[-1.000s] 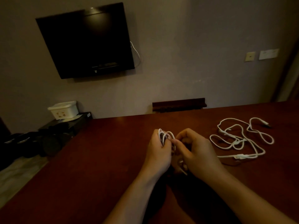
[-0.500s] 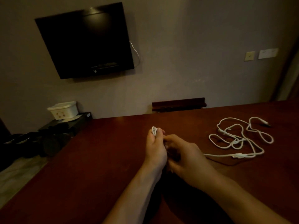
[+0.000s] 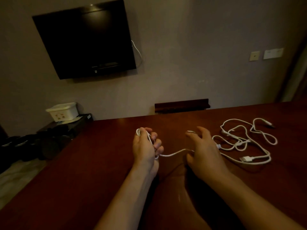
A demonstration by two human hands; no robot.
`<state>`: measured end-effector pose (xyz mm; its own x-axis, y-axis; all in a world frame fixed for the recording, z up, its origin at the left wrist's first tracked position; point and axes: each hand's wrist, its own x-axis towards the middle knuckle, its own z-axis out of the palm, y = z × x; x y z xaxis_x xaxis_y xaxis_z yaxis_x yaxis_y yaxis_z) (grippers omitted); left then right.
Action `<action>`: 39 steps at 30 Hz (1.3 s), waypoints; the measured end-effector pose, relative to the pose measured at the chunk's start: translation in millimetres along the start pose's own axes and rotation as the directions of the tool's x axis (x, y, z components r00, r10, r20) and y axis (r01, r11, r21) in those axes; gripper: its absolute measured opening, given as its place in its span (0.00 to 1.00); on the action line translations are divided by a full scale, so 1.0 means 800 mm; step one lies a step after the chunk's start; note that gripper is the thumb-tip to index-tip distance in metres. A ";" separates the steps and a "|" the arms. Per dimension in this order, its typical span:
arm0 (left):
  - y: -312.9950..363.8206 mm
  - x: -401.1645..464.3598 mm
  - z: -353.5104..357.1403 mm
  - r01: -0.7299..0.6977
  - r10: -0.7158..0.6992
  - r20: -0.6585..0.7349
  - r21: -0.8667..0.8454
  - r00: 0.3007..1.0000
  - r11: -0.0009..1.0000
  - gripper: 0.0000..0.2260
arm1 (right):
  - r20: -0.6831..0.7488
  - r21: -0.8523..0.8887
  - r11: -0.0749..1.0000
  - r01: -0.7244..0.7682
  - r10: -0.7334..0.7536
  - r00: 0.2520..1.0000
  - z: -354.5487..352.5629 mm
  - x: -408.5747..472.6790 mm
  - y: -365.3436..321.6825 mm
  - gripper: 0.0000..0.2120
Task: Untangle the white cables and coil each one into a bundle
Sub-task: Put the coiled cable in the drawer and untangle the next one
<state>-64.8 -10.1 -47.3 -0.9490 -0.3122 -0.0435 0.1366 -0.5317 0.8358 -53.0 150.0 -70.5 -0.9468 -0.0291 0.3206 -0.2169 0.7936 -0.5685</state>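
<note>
I am holding a small coil of white cable (image 3: 144,136) in my left hand (image 3: 144,146), at the centre of the frame, my fingers (image 3: 157,142) curling round its loops. A loose strand (image 3: 174,153) is running from the bottom of that hand across to my right hand (image 3: 203,151), where it is passing under the palm; whether those fingers, spread and only lightly bent, are pinching it I cannot tell. This first bundle is looking only partly wound, since its tail is trailing toward the tangle (image 3: 245,141) lying on the bench (image 3: 83,163) at the right of the frame. That heap is looking unsorted, its loops crossing and a flat plug (image 3: 245,158) lying at its near edge. I am judging most of the work as remaining.
</note>
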 end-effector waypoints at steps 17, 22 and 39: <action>-0.009 -0.009 0.003 -0.002 -0.035 0.086 0.394 0.996 0.919 0.19 | 0.415 -0.177 0.916 0.361 -0.263 0.871 -0.015 -0.004 -0.016 0.19; -0.005 0.001 -0.001 -0.032 0.006 0.082 0.329 0.997 0.944 0.19 | 0.453 -0.067 0.968 0.241 -0.186 0.872 -0.020 -0.006 -0.024 0.26; -0.024 -0.010 -0.004 -0.312 0.021 0.378 0.732 0.926 0.606 0.21 | -0.034 -0.038 0.973 0.228 -0.230 0.973 -0.012 -0.009 -0.018 0.08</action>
<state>-59.1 -0.1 -64.9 -0.9829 -0.0022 0.1839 0.1714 0.3512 0.9205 -40.5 144.9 -57.4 -0.8630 -0.1901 0.4680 -0.4183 0.7885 -0.4510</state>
